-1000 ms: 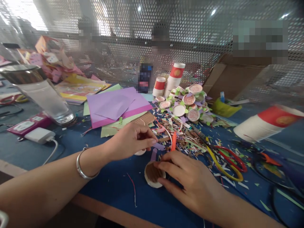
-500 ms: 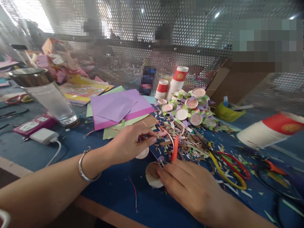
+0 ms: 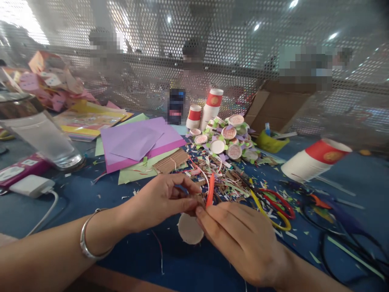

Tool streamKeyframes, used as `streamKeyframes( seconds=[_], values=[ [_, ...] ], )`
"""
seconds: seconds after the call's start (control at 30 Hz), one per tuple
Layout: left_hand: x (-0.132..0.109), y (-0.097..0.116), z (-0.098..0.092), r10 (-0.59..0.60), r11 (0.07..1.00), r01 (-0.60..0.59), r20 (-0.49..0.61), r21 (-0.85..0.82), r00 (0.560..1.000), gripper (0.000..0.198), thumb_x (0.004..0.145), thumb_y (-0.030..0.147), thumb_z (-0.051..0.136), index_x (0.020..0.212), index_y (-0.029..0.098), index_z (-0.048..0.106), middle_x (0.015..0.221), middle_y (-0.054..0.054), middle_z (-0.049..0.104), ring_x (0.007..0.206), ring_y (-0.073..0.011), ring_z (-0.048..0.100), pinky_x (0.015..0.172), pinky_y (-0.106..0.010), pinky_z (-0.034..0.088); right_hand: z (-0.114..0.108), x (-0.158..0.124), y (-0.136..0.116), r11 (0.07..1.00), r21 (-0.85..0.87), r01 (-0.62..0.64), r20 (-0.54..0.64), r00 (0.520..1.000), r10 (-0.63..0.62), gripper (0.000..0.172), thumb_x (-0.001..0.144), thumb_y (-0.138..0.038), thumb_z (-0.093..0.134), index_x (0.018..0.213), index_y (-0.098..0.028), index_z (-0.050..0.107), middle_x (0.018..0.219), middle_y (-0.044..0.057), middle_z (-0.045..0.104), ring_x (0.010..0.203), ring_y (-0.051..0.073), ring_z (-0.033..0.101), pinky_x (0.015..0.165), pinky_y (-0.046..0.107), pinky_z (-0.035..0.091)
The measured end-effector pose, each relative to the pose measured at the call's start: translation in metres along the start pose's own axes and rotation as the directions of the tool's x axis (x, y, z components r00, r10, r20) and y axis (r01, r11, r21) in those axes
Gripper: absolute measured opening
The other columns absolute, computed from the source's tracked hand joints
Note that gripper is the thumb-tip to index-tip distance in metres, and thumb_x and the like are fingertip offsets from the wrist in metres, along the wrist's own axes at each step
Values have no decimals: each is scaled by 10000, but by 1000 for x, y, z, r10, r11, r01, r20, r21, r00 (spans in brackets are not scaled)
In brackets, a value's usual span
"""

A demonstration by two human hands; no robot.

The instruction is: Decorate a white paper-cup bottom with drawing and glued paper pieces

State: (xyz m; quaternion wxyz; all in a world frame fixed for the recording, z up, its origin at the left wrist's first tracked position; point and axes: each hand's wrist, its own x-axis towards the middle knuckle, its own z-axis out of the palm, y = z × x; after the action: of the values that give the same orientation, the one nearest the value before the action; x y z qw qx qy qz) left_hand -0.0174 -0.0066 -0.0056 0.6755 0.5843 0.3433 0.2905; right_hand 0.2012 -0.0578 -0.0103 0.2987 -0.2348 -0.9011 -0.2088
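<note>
Pale disc [image 3: 190,229], apparently pinched by right hand [image 3: 243,239], is being worked beside the pinching left hand [image 3: 158,200], contents unclear; steadiness is being needed.

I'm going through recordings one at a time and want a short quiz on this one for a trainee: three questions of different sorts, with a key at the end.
1. Multiple choice: where is the silver bracelet worn?
A) right wrist
B) left wrist
C) both wrists
2. True or false: the left hand and the right hand are close together, with a pale round disc just below where they meet in the view.
3. Fill in the blank: the rightmost paper cup has a ____ band below its rim.

Key: 1. B; 2. true; 3. red.
</note>
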Motion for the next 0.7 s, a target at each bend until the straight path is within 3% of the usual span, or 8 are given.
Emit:
streamKeyframes(
  seconds=[0.13,0.23,0.3,0.5,0.6,0.7],
  values=[
    [2,-1,-2,68,989,-78,-83,-127,994,343,841,237,795,1121,154,615,917,-34,731,800,-116,694,750,-241,550,-2,-1,9,997,33,-70,-34,997,71,265,911,-81,691,1174,-50,698,968,96,790,871,218,722,782,362,576],
    [1,2,-6,102,982,-124,-149,-146,984,350,835,230,799,1129,159,624,913,-22,699,797,-118,680,729,-237,557,-8,-7,28,974,12,-228,-23,973,228,191,950,-98,644,1131,-97,708,978,75,789,915,188,721,882,341,554],
    [1,4,-9,94,983,-123,-199,-138,975,358,841,228,789,1152,164,625,918,-22,681,809,-122,673,729,-242,572,-13,-13,45,923,-18,-384,18,923,384,152,994,-167,596,1078,-147,721,957,48,785,884,155,722,860,298,547],
    [1,8,-9,42,989,-79,-275,-124,961,407,912,259,678,1291,164,566,908,-26,607,813,-161,651,684,-317,620,-34,-42,94,753,-157,-639,145,739,658,245,981,-356,596,860,-219,758,771,19,787,595,160,701,542,277,472],
    [2,7,-12,128,982,-161,-289,-95,949,389,926,277,673,1277,164,550,900,-20,618,826,-143,635,719,-289,600,-52,-53,108,658,-213,-722,141,644,752,481,965,-599,522,798,-225,774,591,26,734,428,168,638,442,291,403],
    [4,6,-16,162,981,-188,-312,-53,936,397,904,275,709,1246,157,546,893,-14,627,821,-125,618,698,-241,551,-69,-65,117,594,-230,-771,147,576,804,650,846,-811,511,753,-234,797,555,52,727,406,189,648,415,299,399]
  ],
)
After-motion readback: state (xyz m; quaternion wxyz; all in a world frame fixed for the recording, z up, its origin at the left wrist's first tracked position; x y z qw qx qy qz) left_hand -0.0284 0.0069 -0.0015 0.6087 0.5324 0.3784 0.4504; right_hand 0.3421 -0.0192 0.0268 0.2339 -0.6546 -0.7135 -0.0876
